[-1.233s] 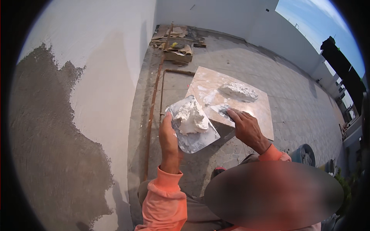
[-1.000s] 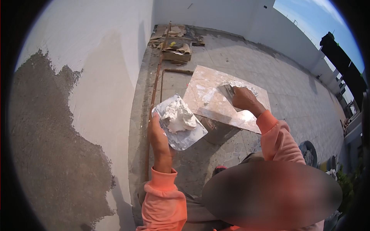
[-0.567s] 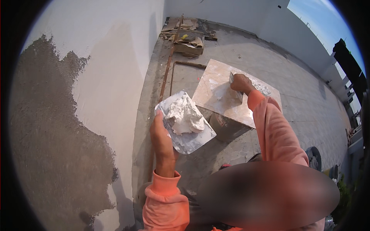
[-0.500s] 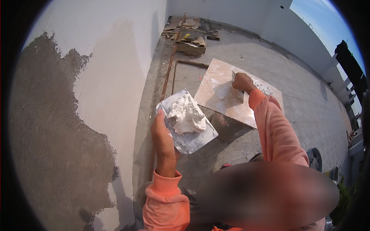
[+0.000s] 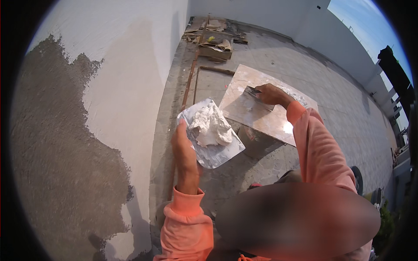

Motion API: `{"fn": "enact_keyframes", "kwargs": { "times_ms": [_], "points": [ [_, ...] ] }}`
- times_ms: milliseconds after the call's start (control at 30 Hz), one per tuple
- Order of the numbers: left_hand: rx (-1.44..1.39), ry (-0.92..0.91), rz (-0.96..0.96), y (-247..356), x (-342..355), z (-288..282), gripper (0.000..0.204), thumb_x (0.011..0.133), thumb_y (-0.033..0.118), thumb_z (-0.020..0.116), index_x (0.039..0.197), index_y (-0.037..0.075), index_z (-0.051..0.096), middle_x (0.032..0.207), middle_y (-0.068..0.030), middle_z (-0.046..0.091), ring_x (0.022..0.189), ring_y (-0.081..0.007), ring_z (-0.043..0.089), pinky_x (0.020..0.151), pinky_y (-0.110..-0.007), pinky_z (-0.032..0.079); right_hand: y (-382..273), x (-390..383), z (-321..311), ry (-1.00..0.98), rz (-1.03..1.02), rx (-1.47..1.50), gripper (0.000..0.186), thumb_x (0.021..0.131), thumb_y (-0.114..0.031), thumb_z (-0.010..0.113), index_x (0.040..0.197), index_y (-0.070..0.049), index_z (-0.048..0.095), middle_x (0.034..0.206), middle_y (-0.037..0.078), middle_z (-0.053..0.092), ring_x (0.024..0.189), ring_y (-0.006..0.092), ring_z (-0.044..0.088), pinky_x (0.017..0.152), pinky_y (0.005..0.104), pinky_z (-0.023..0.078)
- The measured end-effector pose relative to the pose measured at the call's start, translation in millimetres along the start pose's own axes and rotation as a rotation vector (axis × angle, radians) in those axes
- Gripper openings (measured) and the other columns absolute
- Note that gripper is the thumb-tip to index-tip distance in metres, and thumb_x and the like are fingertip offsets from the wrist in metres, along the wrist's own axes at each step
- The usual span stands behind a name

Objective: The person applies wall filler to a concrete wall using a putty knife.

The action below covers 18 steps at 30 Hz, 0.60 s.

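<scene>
My left hand point(image 5: 185, 150) is closed on the edge of a white, flat hand board point(image 5: 215, 160), thumb on top. A thick heap of wet white plaster point(image 5: 211, 125) sits on that board. My right hand point(image 5: 275, 94) grips a flat steel trowel point(image 5: 253, 93), its blade tilted over a pale marbled tile slab point(image 5: 240, 80). Thin smears of plaster show under the blade, and more white plaster point(image 5: 296, 94) lies on the slab beyond my right wrist. The trowel's handle is hidden by my fingers.
The slab rests on a grey box-like support point(image 5: 257, 141). At left rises a wall point(image 5: 126, 82), part smooth white, part rough grey point(image 5: 61, 143). Along its foot runs a rusty bar point(image 5: 190, 82); farther off lie a box point(image 5: 216, 50) and scrap boards. A blurred oval covers the lower right.
My right hand has turned the trowel from nearly upright to a flatter tilt, its blade now pointing left over the slab. The left hand and loaded board have shifted slightly upward.
</scene>
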<state>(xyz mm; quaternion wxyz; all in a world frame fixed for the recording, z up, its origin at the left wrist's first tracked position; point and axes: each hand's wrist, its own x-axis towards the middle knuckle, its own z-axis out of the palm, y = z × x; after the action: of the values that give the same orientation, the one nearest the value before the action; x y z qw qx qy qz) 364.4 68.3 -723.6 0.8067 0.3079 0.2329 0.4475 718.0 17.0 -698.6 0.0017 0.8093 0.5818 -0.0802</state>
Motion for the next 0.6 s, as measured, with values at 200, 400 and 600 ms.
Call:
{"fn": "enact_keyframes", "kwargs": {
  "times_ms": [200,400,600],
  "points": [
    [-0.011,-0.025,-0.012,-9,5,11,0.046,0.101,0.033,0.045,0.127,-0.004,0.057,0.121,-0.0134,0.065,0.109,-0.0257,0.065,0.094,-0.039,0.052,0,-29,3,-0.021,-0.113,0.092,0.031,0.095,-0.021,0.060,0.121,-0.007,0.065,0.099,0.024,0.069,0.091,0.0400,0.066,0.082,0.0473,0.051],
    [-0.002,-0.012,-0.039,-14,12,8,0.045,0.101,0.033,0.045,0.127,-0.002,0.057,0.121,-0.0131,0.065,0.109,-0.0258,0.065,0.095,-0.039,0.052,-23,-69,0,-0.059,-0.240,0.067,0.024,0.092,-0.014,0.058,0.114,-0.007,0.067,0.079,0.026,0.067,0.074,0.0433,0.065,0.071,0.0498,0.050],
    [-0.005,-0.031,-0.036,-32,24,-6,0.046,0.102,0.034,0.043,0.128,-0.001,0.057,0.121,-0.0132,0.065,0.109,-0.0263,0.065,0.093,-0.039,0.053,-13,-102,-2,-0.041,-0.145,0.206,0.026,0.096,-0.021,0.057,0.115,-0.007,0.067,0.081,0.023,0.067,0.074,0.0357,0.065,0.071,0.0458,0.049]
  ]
}}
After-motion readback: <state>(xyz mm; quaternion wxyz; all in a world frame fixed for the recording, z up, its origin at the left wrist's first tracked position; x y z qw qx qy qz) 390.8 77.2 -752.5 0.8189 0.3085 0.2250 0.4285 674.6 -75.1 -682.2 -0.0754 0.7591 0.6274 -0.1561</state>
